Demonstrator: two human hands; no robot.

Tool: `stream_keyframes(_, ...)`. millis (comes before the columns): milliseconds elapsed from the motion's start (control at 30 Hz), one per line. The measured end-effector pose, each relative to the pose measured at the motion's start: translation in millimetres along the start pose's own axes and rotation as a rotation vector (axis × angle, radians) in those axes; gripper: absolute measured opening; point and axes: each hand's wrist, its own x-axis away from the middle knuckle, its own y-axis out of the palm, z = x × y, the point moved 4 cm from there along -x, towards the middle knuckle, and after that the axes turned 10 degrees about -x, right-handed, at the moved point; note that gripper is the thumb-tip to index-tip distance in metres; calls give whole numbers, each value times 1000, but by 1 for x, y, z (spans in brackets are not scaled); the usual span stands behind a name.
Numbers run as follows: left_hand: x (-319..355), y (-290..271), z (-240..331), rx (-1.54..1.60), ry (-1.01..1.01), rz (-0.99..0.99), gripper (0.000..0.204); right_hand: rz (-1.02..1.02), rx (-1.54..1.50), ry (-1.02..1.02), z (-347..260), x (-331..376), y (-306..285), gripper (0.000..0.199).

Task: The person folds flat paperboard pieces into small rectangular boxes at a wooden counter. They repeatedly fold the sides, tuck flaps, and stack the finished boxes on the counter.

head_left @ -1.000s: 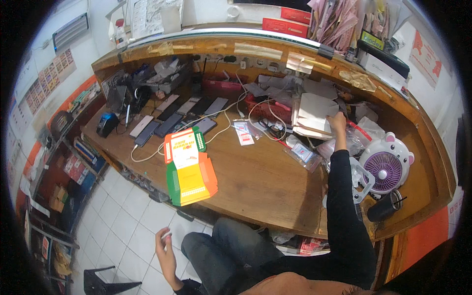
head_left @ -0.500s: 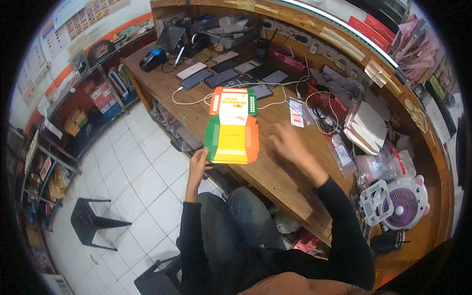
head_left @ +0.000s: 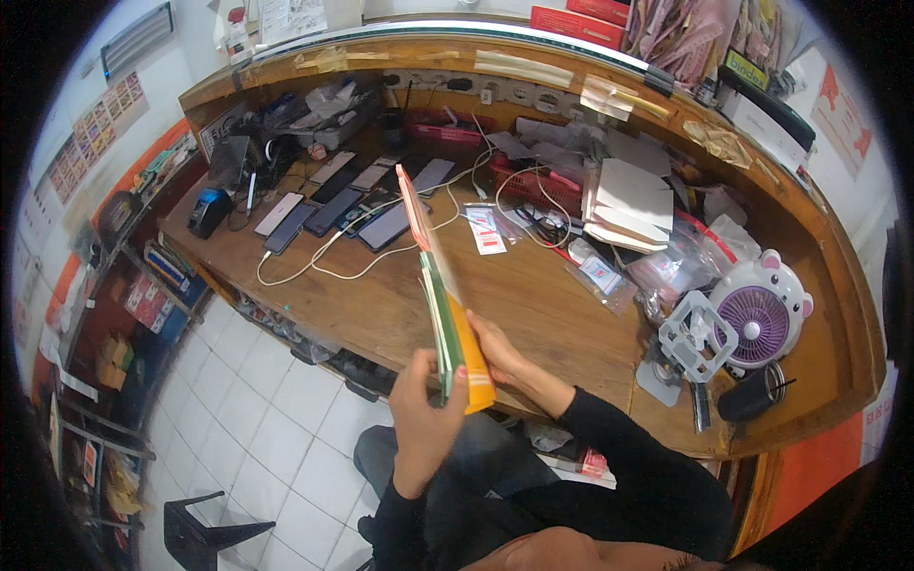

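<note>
I hold a flat orange and green cardboard package [head_left: 440, 285] edge-on above the front of the wooden counter [head_left: 543, 305]. My left hand [head_left: 424, 419] grips its lower end from the left side. My right hand [head_left: 495, 350] presses against its right face near the bottom. Both sleeves are black. The package's upper end points toward a row of phones [head_left: 333, 200] lying on the counter.
White cables [head_left: 324, 266] run across the counter. A small sachet [head_left: 487, 230], a stack of white boxes [head_left: 628, 205], plastic bags [head_left: 685, 266], a purple and white fan [head_left: 757, 309] and a red basket [head_left: 533, 181] are at the right. Shelves [head_left: 143, 276] and a black stool [head_left: 205, 533] stand at the left over white tiles.
The package has turned from face-up to edge-on. My right hand, off it before, now rests against its side. The view has swung back toward the counter.
</note>
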Motion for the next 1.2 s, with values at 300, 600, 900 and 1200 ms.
stream_keyframes(300, 7, 19, 44, 170, 172, -122, 37, 6, 145, -235, -29, 25, -40, 41)
stream_keyframes(600, -3, 6, 45, -406, 914, 342, 42, -210, 237, -137, 11, 36, -36, 40)
stream_keyframes(900, -23, 19, 61, -13, 1043, 251, 50, -390, 423, -73, 16, 47, -30, 46)
stream_keyframes(1200, -53, 59, 11, -1, 1014, 227, 38, -411, 518, -287, -83, 79, -6, 41)
